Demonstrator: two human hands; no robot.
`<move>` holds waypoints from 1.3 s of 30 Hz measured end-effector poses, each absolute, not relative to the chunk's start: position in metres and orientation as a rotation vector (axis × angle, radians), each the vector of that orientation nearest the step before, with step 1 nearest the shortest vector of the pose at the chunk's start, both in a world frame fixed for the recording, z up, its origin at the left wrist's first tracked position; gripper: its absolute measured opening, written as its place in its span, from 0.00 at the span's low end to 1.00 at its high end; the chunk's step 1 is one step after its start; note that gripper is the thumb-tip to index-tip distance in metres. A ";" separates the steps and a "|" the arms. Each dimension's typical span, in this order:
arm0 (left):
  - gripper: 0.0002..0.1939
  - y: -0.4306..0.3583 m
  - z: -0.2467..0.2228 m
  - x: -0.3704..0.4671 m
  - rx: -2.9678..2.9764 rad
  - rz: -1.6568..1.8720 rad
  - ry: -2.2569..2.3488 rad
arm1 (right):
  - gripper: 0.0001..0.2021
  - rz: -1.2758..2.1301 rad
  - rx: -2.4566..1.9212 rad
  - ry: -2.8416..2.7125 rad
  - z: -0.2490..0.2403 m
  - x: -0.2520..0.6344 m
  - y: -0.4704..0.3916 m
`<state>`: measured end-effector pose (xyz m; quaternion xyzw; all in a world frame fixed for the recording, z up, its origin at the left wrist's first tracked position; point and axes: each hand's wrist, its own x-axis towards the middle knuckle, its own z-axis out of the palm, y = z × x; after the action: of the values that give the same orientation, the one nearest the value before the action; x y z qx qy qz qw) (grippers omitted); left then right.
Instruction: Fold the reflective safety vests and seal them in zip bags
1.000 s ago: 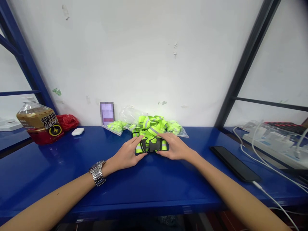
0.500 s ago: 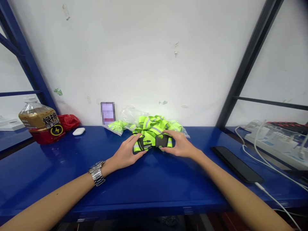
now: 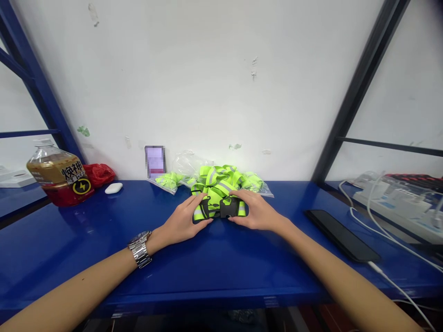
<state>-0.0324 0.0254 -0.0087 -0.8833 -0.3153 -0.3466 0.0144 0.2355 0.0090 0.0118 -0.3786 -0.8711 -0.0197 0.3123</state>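
Observation:
A tangle of neon-yellow reflective strap (image 3: 221, 182) with grey stripes lies at the back middle of the blue table. In front of it are two black buckle halves on the strap. My left hand (image 3: 183, 220) grips the pronged half (image 3: 205, 208) between thumb and fingers. Between the thumb and fingers of my right hand (image 3: 258, 211) is the socket half (image 3: 228, 208). The two halves face each other and are very close; whether the prongs have entered the socket I cannot tell. A watch sits on my left wrist.
Clear plastic bags with more yellow strap (image 3: 169, 180) flank the pile, by a propped phone (image 3: 155, 161). At left stand a drink bottle (image 3: 60, 175), a red bag (image 3: 99, 174) and a white case (image 3: 113, 188). A charging phone (image 3: 341, 235) and power strips (image 3: 398, 203) are at right.
The buckle halves have come closer together. My right hand has moved slightly left and down with the socket half; my left hand has shifted slightly right.

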 end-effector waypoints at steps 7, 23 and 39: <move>0.35 0.026 -0.012 -0.034 -2.779 -1.020 -0.970 | 0.31 -0.112 -0.973 -2.329 0.014 0.232 0.006; 0.43 0.027 -0.018 -0.035 -2.816 -0.726 -0.760 | 0.25 -0.388 -0.791 -2.408 0.000 0.216 0.006; 0.13 -0.010 0.000 0.018 -2.812 -0.690 -0.438 | 0.25 0.117 -1.103 -1.877 0.024 0.222 -0.001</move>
<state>0.0183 -0.0096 -0.0002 -0.9548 -0.1487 -0.2344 0.1062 0.2223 -0.0008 0.0237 -0.4487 -0.7634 0.0475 0.4621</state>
